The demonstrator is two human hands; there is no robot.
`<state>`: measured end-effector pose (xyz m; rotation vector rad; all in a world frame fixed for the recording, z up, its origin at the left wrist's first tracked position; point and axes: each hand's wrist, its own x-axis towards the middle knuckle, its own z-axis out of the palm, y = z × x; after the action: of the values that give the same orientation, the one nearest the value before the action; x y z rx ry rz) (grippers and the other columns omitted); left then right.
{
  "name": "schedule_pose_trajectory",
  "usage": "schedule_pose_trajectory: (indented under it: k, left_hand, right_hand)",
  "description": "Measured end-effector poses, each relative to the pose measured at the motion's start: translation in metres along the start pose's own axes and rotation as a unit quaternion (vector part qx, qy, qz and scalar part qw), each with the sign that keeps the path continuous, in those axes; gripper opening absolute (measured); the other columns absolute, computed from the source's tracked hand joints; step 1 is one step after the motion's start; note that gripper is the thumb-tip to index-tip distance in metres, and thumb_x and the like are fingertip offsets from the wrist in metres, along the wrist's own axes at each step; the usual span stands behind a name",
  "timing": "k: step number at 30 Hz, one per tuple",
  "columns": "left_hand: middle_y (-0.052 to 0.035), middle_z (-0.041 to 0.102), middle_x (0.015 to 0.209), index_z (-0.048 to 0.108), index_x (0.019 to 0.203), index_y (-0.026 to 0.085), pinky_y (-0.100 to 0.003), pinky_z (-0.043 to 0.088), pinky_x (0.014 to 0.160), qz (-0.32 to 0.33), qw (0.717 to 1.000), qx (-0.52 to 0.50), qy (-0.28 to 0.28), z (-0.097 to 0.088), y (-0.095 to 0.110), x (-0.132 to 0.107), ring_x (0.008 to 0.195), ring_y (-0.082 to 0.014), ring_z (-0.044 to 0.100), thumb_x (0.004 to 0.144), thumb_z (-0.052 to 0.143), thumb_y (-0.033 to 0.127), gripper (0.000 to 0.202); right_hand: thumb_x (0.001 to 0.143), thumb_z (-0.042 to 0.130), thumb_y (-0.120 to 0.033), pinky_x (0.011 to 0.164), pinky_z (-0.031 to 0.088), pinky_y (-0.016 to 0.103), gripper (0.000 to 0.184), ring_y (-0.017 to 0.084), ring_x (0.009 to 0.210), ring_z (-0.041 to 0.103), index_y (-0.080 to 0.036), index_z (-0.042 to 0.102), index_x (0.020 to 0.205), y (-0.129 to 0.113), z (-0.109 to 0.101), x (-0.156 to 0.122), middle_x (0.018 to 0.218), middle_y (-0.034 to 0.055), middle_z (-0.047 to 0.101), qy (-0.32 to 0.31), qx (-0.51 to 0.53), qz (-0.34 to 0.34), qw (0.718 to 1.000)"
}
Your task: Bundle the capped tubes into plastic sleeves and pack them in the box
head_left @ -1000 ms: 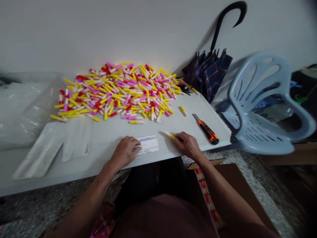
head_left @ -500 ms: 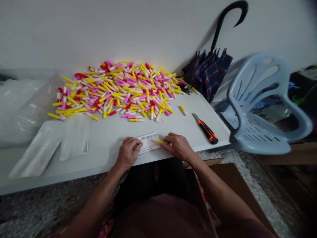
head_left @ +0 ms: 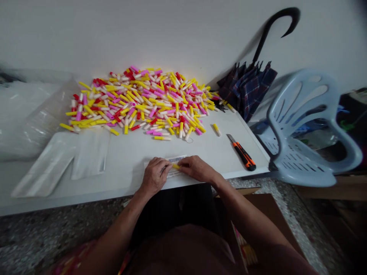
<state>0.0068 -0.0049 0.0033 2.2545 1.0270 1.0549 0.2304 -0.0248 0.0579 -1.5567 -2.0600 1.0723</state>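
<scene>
Yellow plastic tube (head_left: pixel 176 166): narrow grip, right hand (head_left: pixel 197 169). Left hand (head_left: pixel 155 176): on paper label (head_left: pixel 178 159), grip unclear. Large heap of plastic tubes (head_left: pixel 137 101): upper centre, on counter (head_left: pixel 126 160).

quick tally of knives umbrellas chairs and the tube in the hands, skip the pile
yellow tube between left hand and right hand: 1
orange-and-black utility knife: 1
plaid umbrella: 1
blue-grey plastic chair: 1
total: 4
</scene>
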Motion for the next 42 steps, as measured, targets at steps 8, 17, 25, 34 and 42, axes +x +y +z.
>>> schedule_pose_trajectory:
  k: [8,17,25,34,42]
  left_hand:
    - [-0.0034,0.073,0.093,0.070,0.096,0.023,-0.038,0.051,0.086,-0.023,1.000,-0.002,-0.005,0.000,0.001,0.000,0.092,-0.0213,0.064,0.102,0.061,0.025,0.011]
    - [-0.0029,0.073,0.091,0.070,0.093,0.024,-0.038,0.052,0.086,-0.023,1.000,-0.004,0.006,-0.001,0.001,0.001,0.090,-0.0209,0.064,0.102,0.061,0.025,0.012]
    - [-0.0033,0.072,0.092,0.069,0.093,0.023,-0.038,0.051,0.087,-0.018,1.000,-0.002,-0.003,-0.001,0.003,0.002,0.091,-0.0211,0.063,0.102,0.060,0.025,0.013]
    - [-0.0037,0.073,0.091,0.068,0.092,0.023,-0.039,0.051,0.087,-0.011,1.000,0.012,0.018,-0.001,0.004,0.002,0.091,-0.0219,0.064,0.102,0.058,0.023,0.015]
    - [-0.0030,0.073,0.088,0.069,0.091,0.024,-0.038,0.051,0.084,-0.004,1.000,0.010,0.023,0.000,0.004,0.003,0.088,-0.0216,0.065,0.101,0.060,0.024,0.014]
  right_hand:
    - [0.094,0.069,-0.027,0.071,0.041,0.026,0.016,0.016,0.075,0.063,-0.018,0.081,0.088,0.008,0.004,0.000,0.084,0.0034,0.076,0.014,0.008,0.002,1.000]
    - [0.101,0.056,-0.031,0.081,0.047,0.029,0.028,0.018,0.088,0.066,-0.018,0.081,0.100,0.011,-0.001,-0.014,0.096,0.0024,0.078,-0.045,0.106,-0.044,0.992]
    - [0.084,0.075,-0.032,0.045,0.043,0.021,0.046,0.012,0.065,0.060,-0.019,0.061,0.126,0.001,0.014,-0.009,0.107,0.0060,0.072,-0.035,0.354,0.087,0.931]
    - [0.085,0.073,-0.030,0.042,0.049,0.021,0.052,0.013,0.059,0.069,-0.022,0.051,0.131,-0.008,0.035,-0.007,0.122,0.0102,0.074,-0.048,0.454,0.076,0.886]
    - [0.085,0.075,-0.038,0.043,0.052,0.021,0.054,0.013,0.062,0.069,-0.022,0.052,0.131,-0.013,0.035,-0.008,0.121,0.0100,0.074,-0.039,0.475,0.085,0.875]
